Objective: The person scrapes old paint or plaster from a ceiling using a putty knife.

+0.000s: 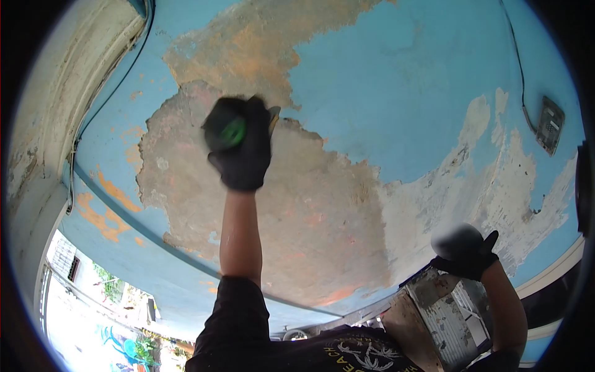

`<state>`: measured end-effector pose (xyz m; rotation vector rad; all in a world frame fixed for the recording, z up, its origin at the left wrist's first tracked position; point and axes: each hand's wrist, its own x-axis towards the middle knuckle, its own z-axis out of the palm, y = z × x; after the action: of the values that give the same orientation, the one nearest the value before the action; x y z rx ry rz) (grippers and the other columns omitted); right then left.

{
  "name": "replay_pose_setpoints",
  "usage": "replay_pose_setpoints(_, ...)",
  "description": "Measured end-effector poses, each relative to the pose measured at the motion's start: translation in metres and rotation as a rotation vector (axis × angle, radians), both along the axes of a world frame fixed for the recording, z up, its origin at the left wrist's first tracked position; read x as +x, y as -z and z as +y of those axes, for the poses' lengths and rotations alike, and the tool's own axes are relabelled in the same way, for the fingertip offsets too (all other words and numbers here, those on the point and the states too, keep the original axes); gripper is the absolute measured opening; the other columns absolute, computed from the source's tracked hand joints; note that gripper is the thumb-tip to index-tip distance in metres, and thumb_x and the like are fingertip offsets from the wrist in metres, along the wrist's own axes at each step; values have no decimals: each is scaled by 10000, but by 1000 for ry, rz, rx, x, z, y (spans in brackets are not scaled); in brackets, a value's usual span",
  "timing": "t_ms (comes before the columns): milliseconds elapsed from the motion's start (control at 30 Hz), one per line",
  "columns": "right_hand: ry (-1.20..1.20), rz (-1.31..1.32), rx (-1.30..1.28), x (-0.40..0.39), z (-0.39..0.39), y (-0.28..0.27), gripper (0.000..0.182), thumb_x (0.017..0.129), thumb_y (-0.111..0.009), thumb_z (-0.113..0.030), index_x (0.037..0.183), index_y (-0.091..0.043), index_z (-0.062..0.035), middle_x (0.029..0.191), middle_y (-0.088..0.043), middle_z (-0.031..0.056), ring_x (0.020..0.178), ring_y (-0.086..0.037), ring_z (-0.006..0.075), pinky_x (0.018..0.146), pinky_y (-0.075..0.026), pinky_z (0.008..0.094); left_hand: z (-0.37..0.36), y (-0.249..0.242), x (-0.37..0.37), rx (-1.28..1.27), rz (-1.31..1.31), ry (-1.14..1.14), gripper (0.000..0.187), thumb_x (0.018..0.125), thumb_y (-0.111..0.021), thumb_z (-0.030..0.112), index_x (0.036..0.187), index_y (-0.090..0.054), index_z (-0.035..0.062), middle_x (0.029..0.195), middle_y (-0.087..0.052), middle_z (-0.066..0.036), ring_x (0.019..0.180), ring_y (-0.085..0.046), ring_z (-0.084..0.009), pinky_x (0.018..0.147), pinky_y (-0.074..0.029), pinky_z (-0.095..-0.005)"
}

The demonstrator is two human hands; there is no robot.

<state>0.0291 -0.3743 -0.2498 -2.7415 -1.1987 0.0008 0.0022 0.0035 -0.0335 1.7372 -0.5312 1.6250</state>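
My left hand (238,142), in a black glove with a green mark, is raised in front of the bare patch (297,192) on the blue wall. Its fingers are closed. A flat piece with a yellowish edge (274,119) sticks out at the right side of this hand, and the rest of it is hidden. Lower right, my right hand (468,263), also black-gloved, grips a rounded dark-grey bowl-like thing (462,240), whitish and blurred at its left side.
Around the patch is blue paint (396,93), with whitish smears (434,204) to the right. A box with a dangling cable (550,126) hangs at far right. Below my right hand stands a worn, paint-flecked metal piece (440,316). A pale beam (68,80) runs along the left.
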Motion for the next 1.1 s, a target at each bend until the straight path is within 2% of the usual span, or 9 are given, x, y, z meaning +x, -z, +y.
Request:
replay_pose_setpoints(100,-19,-14,28,3,-2,7,417,856,-635,-532,963,-719,-137,843,-723,85,886,-683,275,944,-454,420,-1,3,-14,27,48,-134,152,922,-690,144,846,-625,30,769,-666,-47,698,-628,-134,659,-504,-314)
replay_pose_setpoints(200,-8,57,-15,7,-2,10,452,881,-603,-581,1048,-699,-172,880,-727,57,970,-661,271,996,-426,445,5,5,-16,37,-49,176,150,910,-717,145,840,-622,51,748,-643,-15,689,-611,-99,639,-488,-282)
replay_pose_setpoints(367,-30,18,44,7,-5,18,438,875,-614,-565,1041,-701,-169,861,-726,54,942,-668,258,988,-431,438,7,2,-6,24,60,-49,107,915,-682,94,850,-631,27,751,-672,-52,700,-638,-125,638,-506,-299)
replay_pose_setpoints(467,-14,6,4,10,-3,13,433,876,-614,-558,1047,-702,-171,861,-726,51,943,-670,253,995,-429,433,9,5,-12,10,-44,244,133,909,-714,123,835,-630,52,730,-660,-23,666,-618,-103,625,-495,-288)
replay_pose_setpoints(567,41,70,-64,-1,0,0,433,882,-604,-558,1071,-701,-181,879,-727,55,964,-667,257,1020,-415,432,4,1,-3,66,76,-102,126,914,-702,112,835,-633,42,742,-670,-37,673,-626,-112,633,-505,-296)
replay_pose_setpoints(700,12,71,-47,6,-1,5,432,885,-599,-562,1072,-698,-186,888,-726,62,973,-665,259,1030,-409,435,15,4,-5,20,-35,197,134,896,-731,120,824,-633,63,730,-650,-9,677,-612,-100,635,-485,-279)
replay_pose_setpoints(767,-10,80,-39,2,-1,7,431,884,-599,-561,1069,-698,-185,891,-726,65,976,-665,259,1029,-410,436,7,6,4,42,25,-84,121,898,-717,101,826,-633,52,738,-656,-17,692,-616,-101,638,-491,-281)
replay_pose_setpoints(933,-36,4,46,5,-2,10,428,862,-627,-537,974,-718,-133,882,-729,84,903,-682,273,957,-452,419,7,1,-6,-12,-16,195,122,901,-719,100,827,-628,64,731,-650,-7,678,-612,-86,618,-486,-283)
replay_pose_setpoints(1100,-17,6,37,5,-3,10,441,853,-633,-548,979,-719,-134,868,-728,87,907,-680,281,949,-458,424,12,0,-7,69,81,-49,89,909,-699,83,846,-640,59,751,-665,-11,691,-626,-104,623,-496,-291)
